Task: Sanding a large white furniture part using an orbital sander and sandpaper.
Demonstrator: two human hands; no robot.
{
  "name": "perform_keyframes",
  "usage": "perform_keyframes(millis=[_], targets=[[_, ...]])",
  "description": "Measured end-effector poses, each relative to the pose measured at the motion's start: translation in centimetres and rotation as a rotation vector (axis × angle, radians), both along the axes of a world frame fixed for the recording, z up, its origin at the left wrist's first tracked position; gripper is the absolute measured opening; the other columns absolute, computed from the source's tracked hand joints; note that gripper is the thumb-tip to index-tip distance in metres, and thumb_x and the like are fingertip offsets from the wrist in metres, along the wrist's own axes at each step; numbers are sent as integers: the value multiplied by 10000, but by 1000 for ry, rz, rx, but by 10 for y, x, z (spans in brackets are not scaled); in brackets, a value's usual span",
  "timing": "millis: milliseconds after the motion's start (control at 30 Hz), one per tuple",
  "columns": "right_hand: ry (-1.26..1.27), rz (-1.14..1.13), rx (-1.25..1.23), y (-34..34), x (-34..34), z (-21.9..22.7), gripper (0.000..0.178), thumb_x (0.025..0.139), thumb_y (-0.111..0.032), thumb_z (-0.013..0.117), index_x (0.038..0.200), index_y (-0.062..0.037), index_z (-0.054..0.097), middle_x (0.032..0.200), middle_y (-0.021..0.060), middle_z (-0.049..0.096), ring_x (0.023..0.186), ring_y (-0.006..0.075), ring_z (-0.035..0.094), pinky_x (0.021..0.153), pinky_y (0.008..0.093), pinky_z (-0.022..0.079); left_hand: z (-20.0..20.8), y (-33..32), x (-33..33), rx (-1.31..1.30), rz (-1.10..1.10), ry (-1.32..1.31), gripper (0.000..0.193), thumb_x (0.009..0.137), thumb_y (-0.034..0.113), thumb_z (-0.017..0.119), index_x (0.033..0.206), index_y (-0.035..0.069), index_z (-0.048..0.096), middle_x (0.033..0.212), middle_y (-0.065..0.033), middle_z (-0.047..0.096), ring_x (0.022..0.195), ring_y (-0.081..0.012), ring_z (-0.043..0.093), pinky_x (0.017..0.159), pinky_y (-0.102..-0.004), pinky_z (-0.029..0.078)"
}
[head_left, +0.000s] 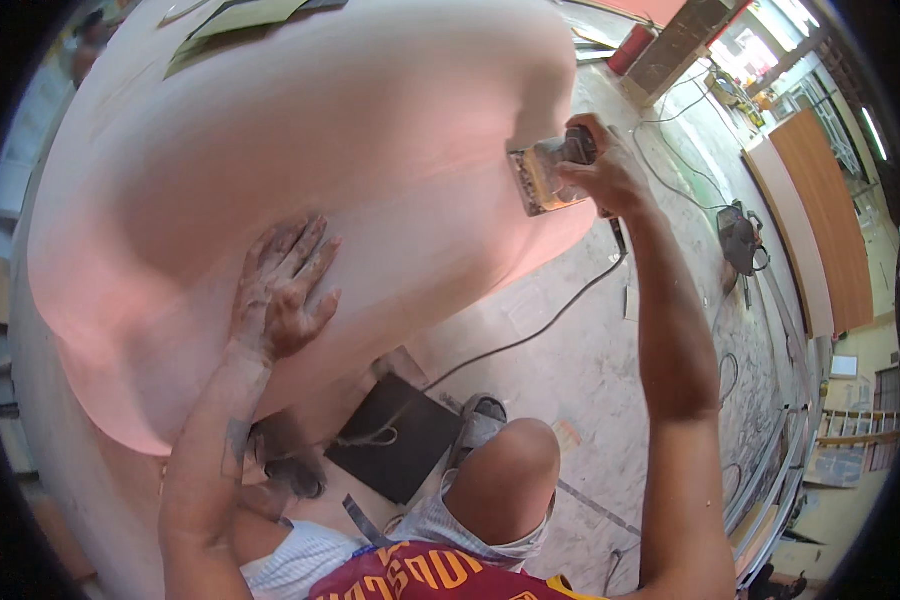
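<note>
A large, smooth, curved form, pale pink and white, fills the left and middle of the head view. My left hand lies flat on its near side, fingers stretched out and dusty. Wrapped round an electric sander is my right hand, at the form's right end. The sander's flat pad is turned toward the pink surface; whether it touches cannot be made out. From the sander a dark cord runs down and left across the floor. Sheets that look like sandpaper lie on top of the form.
A black square board lies on the dusty floor by my feet. Farther right are a dark power tool with a cord, long wooden panels and metal rails. A red cylinder stands at the back.
</note>
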State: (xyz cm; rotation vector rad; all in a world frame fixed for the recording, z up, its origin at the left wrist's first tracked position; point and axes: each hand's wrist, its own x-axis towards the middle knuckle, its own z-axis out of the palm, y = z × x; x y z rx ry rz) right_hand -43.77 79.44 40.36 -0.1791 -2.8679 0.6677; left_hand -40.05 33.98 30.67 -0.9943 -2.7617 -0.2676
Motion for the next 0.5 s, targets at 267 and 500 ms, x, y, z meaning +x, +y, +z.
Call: perform_keyframes(millis=[267, 500], targets=[[159, 153, 18, -185, 70, -23, 553, 878, -465, 803, 1347, -242, 612, 1232, 178, 626, 1046, 425, 723, 837, 521, 616, -11, -5, -1, 77, 67, 129, 593, 956, 375, 650, 1489, 117, 620, 1655, -151, 468, 1558, -362, 386, 1274, -523, 291], [182, 148, -42, -141, 100, -47, 598, 847, -400, 847, 1387, -250, 639, 1263, 161, 618, 1083, 374, 711, 921, 476, 610, -14, -7, -2, 62, 69, 142, 582, 963, 377, 645, 1480, 108, 619, 1664, -157, 449, 1555, -360, 388, 1264, -518, 312]])
